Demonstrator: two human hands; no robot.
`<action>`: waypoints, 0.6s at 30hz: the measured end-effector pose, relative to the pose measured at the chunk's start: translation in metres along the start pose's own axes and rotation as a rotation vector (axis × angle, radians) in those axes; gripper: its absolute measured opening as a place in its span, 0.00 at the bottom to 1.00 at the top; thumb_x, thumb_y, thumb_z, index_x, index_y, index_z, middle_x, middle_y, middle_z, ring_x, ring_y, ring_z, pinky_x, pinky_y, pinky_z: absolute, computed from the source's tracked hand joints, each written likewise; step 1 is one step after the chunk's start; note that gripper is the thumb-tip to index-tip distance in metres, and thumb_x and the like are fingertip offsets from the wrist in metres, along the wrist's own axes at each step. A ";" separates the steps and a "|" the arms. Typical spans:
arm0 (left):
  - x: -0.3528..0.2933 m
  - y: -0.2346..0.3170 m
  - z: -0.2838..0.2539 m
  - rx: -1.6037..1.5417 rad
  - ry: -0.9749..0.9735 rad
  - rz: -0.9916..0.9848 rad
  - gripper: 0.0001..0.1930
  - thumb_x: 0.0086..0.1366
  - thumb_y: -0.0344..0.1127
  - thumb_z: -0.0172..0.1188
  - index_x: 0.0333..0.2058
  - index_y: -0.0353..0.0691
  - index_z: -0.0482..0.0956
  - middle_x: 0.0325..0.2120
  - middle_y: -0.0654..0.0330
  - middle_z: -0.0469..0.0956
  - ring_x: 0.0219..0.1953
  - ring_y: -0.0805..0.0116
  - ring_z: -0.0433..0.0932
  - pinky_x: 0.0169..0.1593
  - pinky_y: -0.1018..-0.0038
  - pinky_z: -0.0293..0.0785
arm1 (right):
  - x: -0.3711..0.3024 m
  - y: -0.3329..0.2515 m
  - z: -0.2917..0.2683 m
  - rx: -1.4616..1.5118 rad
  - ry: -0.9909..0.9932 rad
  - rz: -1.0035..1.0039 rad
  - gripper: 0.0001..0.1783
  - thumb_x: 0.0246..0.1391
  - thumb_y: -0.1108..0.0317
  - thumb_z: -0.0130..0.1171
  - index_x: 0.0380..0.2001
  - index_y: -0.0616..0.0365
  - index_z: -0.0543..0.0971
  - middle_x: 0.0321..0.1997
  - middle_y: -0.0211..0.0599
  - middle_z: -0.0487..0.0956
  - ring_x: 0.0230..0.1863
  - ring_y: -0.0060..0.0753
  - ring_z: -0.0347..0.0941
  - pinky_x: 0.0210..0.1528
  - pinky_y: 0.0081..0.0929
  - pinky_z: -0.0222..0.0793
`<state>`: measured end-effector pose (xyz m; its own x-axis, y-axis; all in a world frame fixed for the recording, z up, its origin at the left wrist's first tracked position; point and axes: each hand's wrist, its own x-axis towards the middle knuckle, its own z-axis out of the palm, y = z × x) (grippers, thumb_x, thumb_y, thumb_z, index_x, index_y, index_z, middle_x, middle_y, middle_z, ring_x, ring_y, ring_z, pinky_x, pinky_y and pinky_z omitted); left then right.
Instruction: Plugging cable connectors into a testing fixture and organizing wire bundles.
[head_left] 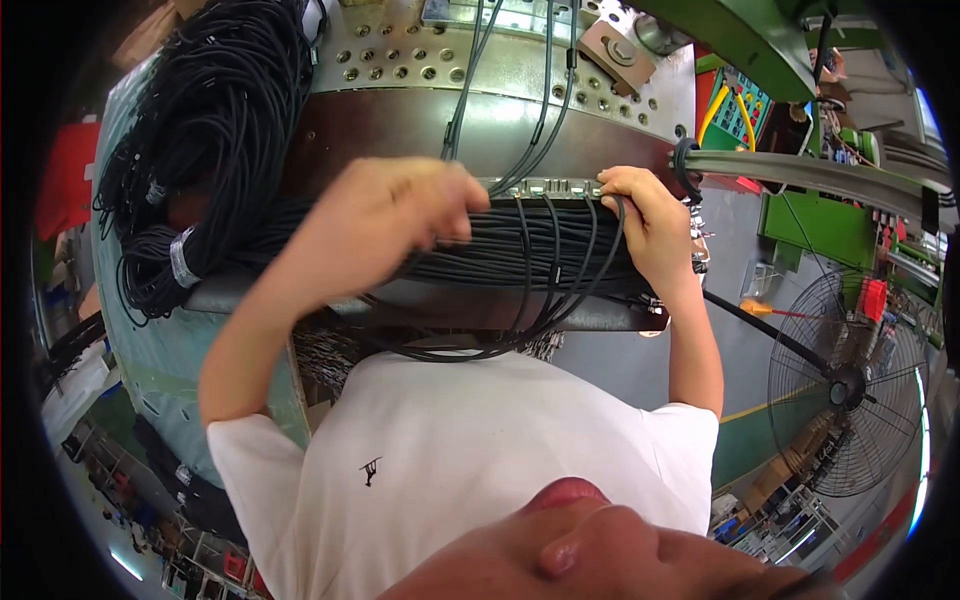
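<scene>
My left hand (405, 210) hovers over the left part of a bundle of black cables (465, 245), smeared by motion. Its fingers look bent, but whether they hold anything is unclear. My right hand (650, 215) is closed at the right end of a narrow metal holder (550, 187), thumb and fingers pinching a black cable (622, 235) near its end. Several cable ends sit side by side in the holder, and their cables loop down over the bundle toward my shirt. Other cables rise from the holder's far side.
A big coil of black cables (215, 120) lies at the left, tied with a pale band (182, 258). Beyond the holder is a drilled metal plate (400, 55) with a clamp block (617, 58). Green machine parts (735, 40) overhang at the upper right. A fan (848, 385) stands at the right.
</scene>
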<state>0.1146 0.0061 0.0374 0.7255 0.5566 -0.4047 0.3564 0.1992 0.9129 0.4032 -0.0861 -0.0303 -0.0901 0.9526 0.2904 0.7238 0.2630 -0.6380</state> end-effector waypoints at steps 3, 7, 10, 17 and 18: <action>0.058 -0.016 -0.035 0.199 0.353 0.176 0.21 0.71 0.46 0.43 0.49 0.36 0.75 0.42 0.58 0.78 0.43 0.74 0.75 0.49 0.77 0.70 | 0.002 0.000 0.002 -0.080 -0.004 -0.015 0.10 0.44 0.82 0.57 0.32 0.59 0.75 0.35 0.37 0.78 0.35 0.42 0.75 0.37 0.32 0.69; 0.142 -0.030 -0.053 -0.396 0.262 0.310 0.16 0.69 0.39 0.47 0.47 0.32 0.73 0.39 0.54 0.78 0.39 0.68 0.77 0.47 0.73 0.73 | -0.004 -0.003 0.008 -0.153 0.051 -0.097 0.10 0.43 0.82 0.58 0.31 0.60 0.75 0.37 0.39 0.76 0.38 0.44 0.73 0.40 0.33 0.68; 0.170 -0.018 -0.007 -0.856 0.060 0.104 0.22 0.73 0.48 0.41 0.49 0.34 0.72 0.40 0.56 0.78 0.43 0.67 0.77 0.52 0.71 0.72 | 0.015 -0.004 -0.012 0.205 -0.265 0.184 0.09 0.45 0.82 0.58 0.33 0.62 0.75 0.38 0.40 0.76 0.42 0.39 0.74 0.45 0.31 0.69; 0.158 -0.016 0.001 -0.839 -0.033 0.099 0.25 0.73 0.52 0.36 0.45 0.36 0.73 0.29 0.65 0.73 0.31 0.73 0.72 0.39 0.72 0.74 | 0.175 0.082 -0.002 -0.564 0.035 -0.014 0.14 0.57 0.61 0.53 0.39 0.60 0.78 0.32 0.44 0.79 0.32 0.39 0.75 0.36 0.32 0.70; 0.159 -0.017 0.001 -0.818 -0.055 0.107 0.27 0.73 0.54 0.35 0.45 0.36 0.73 0.29 0.64 0.73 0.31 0.72 0.73 0.40 0.70 0.75 | 0.195 0.109 0.002 -0.593 0.029 0.007 0.16 0.57 0.58 0.52 0.36 0.60 0.78 0.29 0.46 0.79 0.30 0.47 0.75 0.33 0.36 0.70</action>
<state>0.2248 0.0902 -0.0430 0.7665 0.5700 -0.2959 -0.2422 0.6833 0.6888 0.4634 0.1287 -0.0444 -0.0712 0.9472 0.3126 0.9837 0.1186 -0.1353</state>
